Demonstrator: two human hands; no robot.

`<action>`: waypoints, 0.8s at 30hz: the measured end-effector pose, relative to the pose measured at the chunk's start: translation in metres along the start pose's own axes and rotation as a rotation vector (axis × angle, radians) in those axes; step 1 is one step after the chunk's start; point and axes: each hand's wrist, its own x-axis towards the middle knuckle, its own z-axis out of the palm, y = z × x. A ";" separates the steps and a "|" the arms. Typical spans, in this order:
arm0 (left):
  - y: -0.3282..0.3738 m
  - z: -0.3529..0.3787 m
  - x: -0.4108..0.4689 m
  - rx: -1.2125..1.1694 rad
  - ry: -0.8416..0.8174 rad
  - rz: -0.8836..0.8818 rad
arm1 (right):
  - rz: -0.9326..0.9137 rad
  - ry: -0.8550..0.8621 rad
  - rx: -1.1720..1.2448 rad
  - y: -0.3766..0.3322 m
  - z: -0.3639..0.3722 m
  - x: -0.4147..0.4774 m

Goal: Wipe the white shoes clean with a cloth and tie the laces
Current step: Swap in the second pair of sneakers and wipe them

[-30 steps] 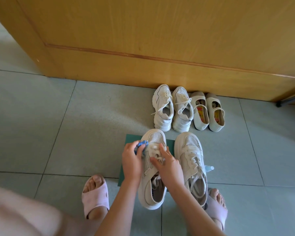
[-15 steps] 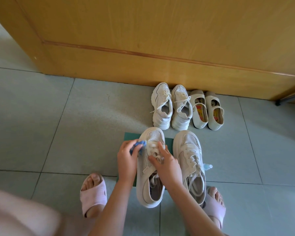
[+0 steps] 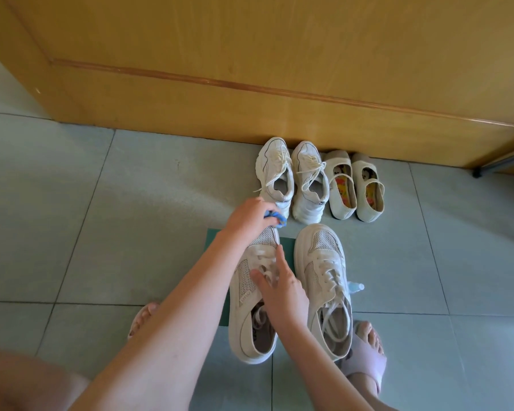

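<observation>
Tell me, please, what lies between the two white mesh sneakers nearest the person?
In the head view, a strip of green mat shows between the left sneaker and right sneaker; the right hand covers the nearer stretch.
</observation>
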 end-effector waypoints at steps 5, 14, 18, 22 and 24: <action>-0.011 0.001 -0.009 -0.029 0.075 0.018 | 0.002 0.030 0.039 0.001 0.004 -0.002; -0.032 0.013 -0.050 -0.207 0.355 -0.103 | -0.029 0.027 0.063 0.001 0.003 -0.001; -0.034 0.029 -0.069 -0.291 0.479 -0.187 | -0.035 0.016 0.048 0.001 0.002 0.001; -0.033 0.040 -0.084 -0.355 0.559 -0.207 | -0.039 0.019 0.050 0.001 0.002 0.001; -0.034 0.042 -0.089 -0.382 0.568 -0.221 | -0.039 0.019 0.055 0.001 0.003 0.002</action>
